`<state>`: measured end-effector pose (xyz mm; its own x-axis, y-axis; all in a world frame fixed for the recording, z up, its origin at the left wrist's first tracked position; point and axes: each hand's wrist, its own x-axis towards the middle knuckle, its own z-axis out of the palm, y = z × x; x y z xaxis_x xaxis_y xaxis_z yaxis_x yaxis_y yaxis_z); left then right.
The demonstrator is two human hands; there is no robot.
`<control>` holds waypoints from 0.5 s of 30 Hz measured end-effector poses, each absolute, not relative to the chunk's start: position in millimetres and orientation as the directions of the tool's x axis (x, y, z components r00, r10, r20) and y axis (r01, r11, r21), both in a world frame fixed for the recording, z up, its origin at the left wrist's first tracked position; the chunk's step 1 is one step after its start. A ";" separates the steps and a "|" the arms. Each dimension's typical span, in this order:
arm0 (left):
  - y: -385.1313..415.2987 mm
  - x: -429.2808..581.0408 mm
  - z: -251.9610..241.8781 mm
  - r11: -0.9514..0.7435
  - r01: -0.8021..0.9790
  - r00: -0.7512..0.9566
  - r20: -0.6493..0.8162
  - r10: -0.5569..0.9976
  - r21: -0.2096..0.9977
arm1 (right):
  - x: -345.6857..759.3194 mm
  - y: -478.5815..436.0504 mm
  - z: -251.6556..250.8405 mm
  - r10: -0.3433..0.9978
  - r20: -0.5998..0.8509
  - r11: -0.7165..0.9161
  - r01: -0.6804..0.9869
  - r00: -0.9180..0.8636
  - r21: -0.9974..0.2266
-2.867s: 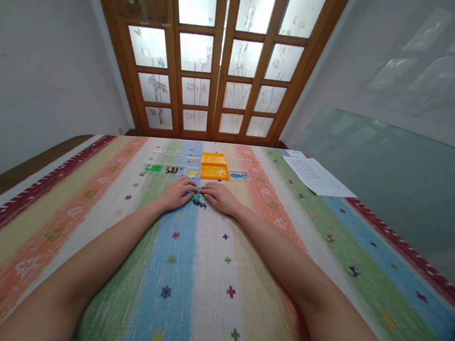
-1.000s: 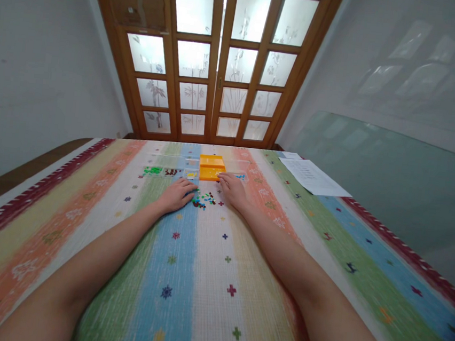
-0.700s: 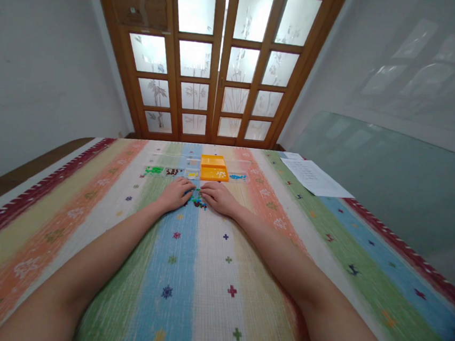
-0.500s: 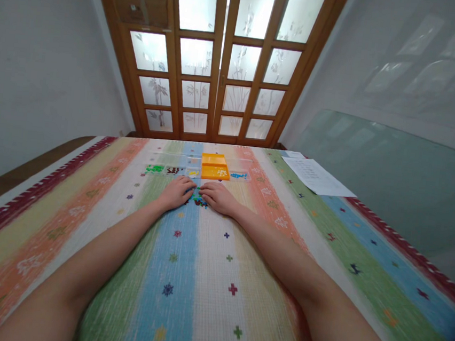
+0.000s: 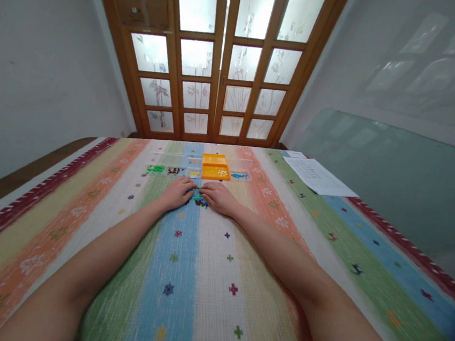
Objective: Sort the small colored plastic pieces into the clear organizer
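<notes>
A small pile of mixed beads or tiny pieces (image 5: 201, 203) in blue, green and dark red lies on the striped tablecloth between my hands. My left hand (image 5: 177, 192) rests palm down at the pile's left edge, its fingers bent and drawn together. From the other side my right hand (image 5: 219, 197) reaches in, fingertips closed close to the left ones. Whatever the fingertips grip is too small to make out. Just beyond stand an open orange box (image 5: 216, 173) with white pieces and clear boxes of green pieces (image 5: 155, 169), dark brown pieces (image 5: 175, 171), yellow pieces (image 5: 194, 173) and blue pieces (image 5: 239, 176).
Printed paper sheets (image 5: 318, 177) lie at the far right of the table. The tablecloth (image 5: 213, 276) has coloured stripes and small motifs. A glass panel (image 5: 395, 181) leans along the right wall. Wooden doors with frosted panes (image 5: 198, 58) stand behind the table.
</notes>
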<state>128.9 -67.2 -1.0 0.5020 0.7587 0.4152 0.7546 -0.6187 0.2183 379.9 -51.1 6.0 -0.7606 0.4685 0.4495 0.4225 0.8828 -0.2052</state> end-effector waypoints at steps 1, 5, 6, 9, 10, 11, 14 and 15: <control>-67.2 128.8 -0.9 -0.617 0.756 0.502 0.412 0.761 0.219 | 380.0 -51.2 6.3 0.475 0.449 0.880 0.424 -0.757 -0.214; -67.7 128.8 -0.7 -0.614 0.756 0.497 0.411 0.764 0.228 | 380.2 -51.4 6.2 0.472 0.443 0.881 0.415 -0.762 -0.225; -67.9 128.9 -0.6 -0.613 0.756 0.494 0.413 0.765 0.231 | 380.1 -51.4 6.0 0.469 0.441 0.883 0.414 -0.765 -0.221; -68.8 129.3 -0.1 -0.613 0.755 0.493 0.413 0.765 0.234 | 379.4 -51.0 5.2 0.462 0.440 0.887 0.411 -0.770 -0.211; -69.1 129.5 0.3 -0.617 0.752 0.498 0.413 0.762 0.232 | 379.3 -50.7 5.0 0.460 0.441 0.888 0.410 -0.771 -0.210; -69.6 129.8 0.7 -0.624 0.747 0.505 0.413 0.758 0.232 | 379.3 -50.3 4.7 0.460 0.441 0.888 0.409 -0.771 -0.210; -71.1 130.9 2.8 -0.647 0.725 0.525 0.417 0.742 0.238 | 380.8 -47.5 3.8 0.495 0.459 0.868 0.436 -0.738 -0.236; -71.6 131.5 3.7 -0.655 0.717 0.533 0.416 0.736 0.240 | 382.0 -45.8 3.4 0.521 0.474 0.853 0.455 -0.710 -0.255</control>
<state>131.5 -71.6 3.7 0.5333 0.7364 0.4164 0.7167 -0.6548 0.2401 382.0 -45.8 3.4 -0.7102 0.5206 0.4739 0.4551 0.8531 -0.2552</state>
